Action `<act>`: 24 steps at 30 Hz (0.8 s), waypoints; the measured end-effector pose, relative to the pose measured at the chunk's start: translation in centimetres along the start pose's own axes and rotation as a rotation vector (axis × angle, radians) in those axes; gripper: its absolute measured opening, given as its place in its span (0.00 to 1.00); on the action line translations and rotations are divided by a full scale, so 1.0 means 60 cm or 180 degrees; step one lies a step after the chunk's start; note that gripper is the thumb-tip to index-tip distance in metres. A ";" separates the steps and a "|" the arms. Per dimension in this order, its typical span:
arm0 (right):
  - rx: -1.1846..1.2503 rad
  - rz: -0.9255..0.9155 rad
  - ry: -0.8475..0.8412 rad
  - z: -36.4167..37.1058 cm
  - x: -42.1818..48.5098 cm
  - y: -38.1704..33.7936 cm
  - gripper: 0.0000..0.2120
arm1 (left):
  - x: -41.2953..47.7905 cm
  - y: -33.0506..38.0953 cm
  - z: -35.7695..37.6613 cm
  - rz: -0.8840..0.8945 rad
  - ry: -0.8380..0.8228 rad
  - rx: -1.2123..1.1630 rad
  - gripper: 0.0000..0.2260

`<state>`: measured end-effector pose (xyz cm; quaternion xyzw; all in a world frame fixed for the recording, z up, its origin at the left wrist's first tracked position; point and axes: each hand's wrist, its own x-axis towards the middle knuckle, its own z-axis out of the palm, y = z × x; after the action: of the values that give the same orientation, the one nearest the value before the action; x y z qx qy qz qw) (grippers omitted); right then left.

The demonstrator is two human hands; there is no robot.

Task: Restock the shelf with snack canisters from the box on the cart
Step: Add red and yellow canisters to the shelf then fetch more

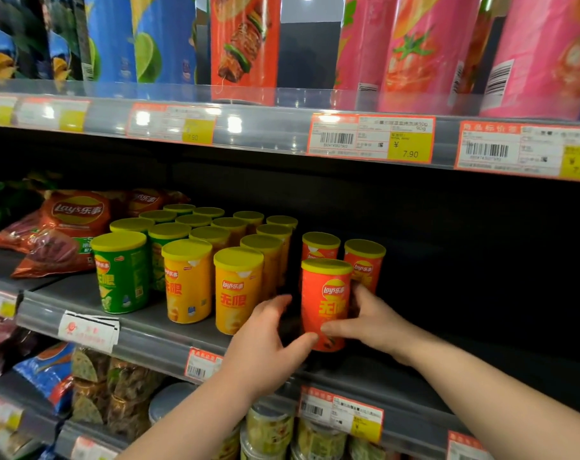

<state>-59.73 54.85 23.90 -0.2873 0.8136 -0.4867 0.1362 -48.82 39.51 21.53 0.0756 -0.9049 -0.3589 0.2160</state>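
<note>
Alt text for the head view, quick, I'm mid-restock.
The left hand and right hand hold an upright red Lay's canister at the front of a grey shelf, just ahead of two more red canisters. Left of it stand rows of yellow canisters and green canisters, all yellow-lidded; tall chip tubes stand above.

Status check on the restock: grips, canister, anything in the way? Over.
Both holding: left grip and right grip on front red canister, upright on shelf. Two more red canisters behind. Nearest yellow canister close at left.
</note>
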 end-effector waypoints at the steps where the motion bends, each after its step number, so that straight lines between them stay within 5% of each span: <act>1: -0.0032 0.0048 0.0145 0.004 0.008 0.004 0.38 | -0.004 -0.010 0.000 0.0145 -0.0050 0.0444 0.28; 4: -0.0376 0.0141 0.0489 0.024 0.033 0.011 0.42 | -0.014 -0.036 0.008 0.0645 -0.0239 0.1361 0.27; 8: -0.0547 0.0126 0.0680 0.052 0.057 0.003 0.44 | -0.016 -0.062 0.023 0.0990 0.0215 0.1283 0.24; 24: -0.0815 0.0181 0.0778 0.063 0.072 0.010 0.39 | -0.018 -0.066 0.026 0.1059 0.0480 0.1397 0.20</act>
<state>-61.45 49.77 21.79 -0.2180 0.8872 -0.4064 0.0123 -48.61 37.91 17.45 -0.0025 -0.9423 -0.1073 0.3171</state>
